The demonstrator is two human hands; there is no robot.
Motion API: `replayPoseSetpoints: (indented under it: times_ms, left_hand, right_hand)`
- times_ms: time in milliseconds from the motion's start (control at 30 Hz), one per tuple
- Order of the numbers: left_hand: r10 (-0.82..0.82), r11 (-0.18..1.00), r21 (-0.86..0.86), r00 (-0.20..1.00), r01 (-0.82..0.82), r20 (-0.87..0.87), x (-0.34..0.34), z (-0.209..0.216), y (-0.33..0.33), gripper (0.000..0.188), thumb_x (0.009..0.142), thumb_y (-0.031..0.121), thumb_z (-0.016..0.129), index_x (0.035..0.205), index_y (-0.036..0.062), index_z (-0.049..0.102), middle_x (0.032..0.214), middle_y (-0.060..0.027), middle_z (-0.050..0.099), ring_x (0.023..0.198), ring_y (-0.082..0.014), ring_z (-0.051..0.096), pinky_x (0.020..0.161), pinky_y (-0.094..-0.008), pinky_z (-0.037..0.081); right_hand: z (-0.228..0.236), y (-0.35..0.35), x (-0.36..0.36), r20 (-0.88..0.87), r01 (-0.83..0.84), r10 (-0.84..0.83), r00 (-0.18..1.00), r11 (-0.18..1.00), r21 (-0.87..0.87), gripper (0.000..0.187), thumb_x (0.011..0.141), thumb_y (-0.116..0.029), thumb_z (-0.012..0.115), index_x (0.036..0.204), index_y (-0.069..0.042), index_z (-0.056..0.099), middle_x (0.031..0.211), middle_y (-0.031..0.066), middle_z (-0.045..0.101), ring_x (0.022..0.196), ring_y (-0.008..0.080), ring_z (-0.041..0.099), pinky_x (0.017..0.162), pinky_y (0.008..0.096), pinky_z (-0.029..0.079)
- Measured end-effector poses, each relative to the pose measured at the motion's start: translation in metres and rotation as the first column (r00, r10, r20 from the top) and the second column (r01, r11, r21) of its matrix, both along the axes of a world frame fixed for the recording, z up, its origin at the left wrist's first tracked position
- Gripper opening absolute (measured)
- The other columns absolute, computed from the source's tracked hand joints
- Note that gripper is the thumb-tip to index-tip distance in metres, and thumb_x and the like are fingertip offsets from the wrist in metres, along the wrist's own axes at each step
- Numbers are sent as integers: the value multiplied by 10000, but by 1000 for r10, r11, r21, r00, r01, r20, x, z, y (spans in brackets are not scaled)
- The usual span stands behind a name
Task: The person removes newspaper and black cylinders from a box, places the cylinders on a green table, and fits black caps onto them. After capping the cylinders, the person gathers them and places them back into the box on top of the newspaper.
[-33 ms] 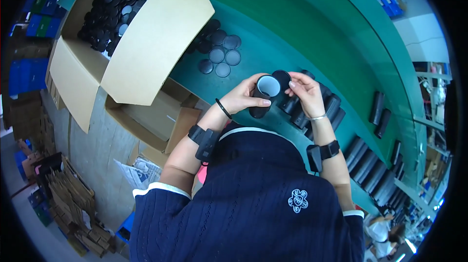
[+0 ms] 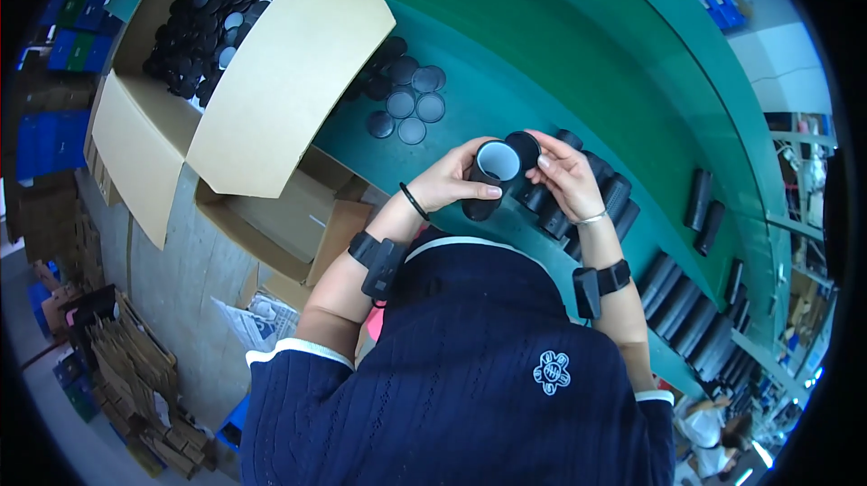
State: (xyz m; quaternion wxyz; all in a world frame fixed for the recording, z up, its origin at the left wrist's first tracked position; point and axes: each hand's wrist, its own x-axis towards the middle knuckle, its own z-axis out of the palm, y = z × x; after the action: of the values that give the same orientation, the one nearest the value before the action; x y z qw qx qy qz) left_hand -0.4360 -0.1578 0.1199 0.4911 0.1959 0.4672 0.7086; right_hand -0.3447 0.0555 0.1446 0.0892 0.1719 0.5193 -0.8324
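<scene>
My left hand is wrapped round a black cylindrical tube, its open top tilted toward me and its pale inside showing. Between the fingertips of my right hand is a round black lid, held at the right side of the tube's mouth. Whether lid and rim touch, I cannot tell. Beyond my left hand, several loose round lids lie on the green work surface. Several more black tubes lie beside and below my right hand.
An open cardboard box full of black lids stands at the far left, with a smaller open carton nearer me. A raised green side wall curves along the far side. Further tubes lie in rows at right.
My right hand has shifted very slightly with the lid beside the tube's mouth. The left hand and tube stay nearly where they were.
</scene>
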Motion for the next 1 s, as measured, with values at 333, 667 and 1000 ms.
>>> replayPoseSetpoints:
  times_ms: [333, 667, 1000]
  left_hand:
    - [-6, 1000, -15, 856, -2, -517, -1, -14, 19, 672, 710, 178, 789, 1270, 40, 444, 1191, -117, 489, 1214, -264, 416, 1024, -363, 343]
    - [-76, 985, -165, 719, -54, -691, 9, -27, 35, 685, 751, 198, 747, 1319, 56, 392, 1269, -156, 445, 1216, -327, 401, 1034, -407, 312]
    - [-64, 973, -194, 663, -125, -746, 21, -23, 43, 683, 823, 469, 652, 1287, 34, 403, 1242, -184, 451, 1165, -360, 417, 1009, -437, 299]
  right_hand:
    - [-3, 21, 1, -170, -106, 107, 980, 994, 15, 609, 754, -94, 740, 1293, -32, 463, 1251, 72, 493, 1145, 195, 516, 960, 324, 442]
    - [39, -6, 2, -111, -52, 383, 917, 390, 919, 584, 641, 0, 754, 1197, -36, 578, 1168, 146, 547, 1098, 299, 539, 919, 353, 451]
    - [31, -4, 12, -121, -9, 337, 934, 360, 933, 535, 617, 21, 741, 1133, -25, 606, 1128, 144, 587, 1054, 329, 568, 890, 374, 476]
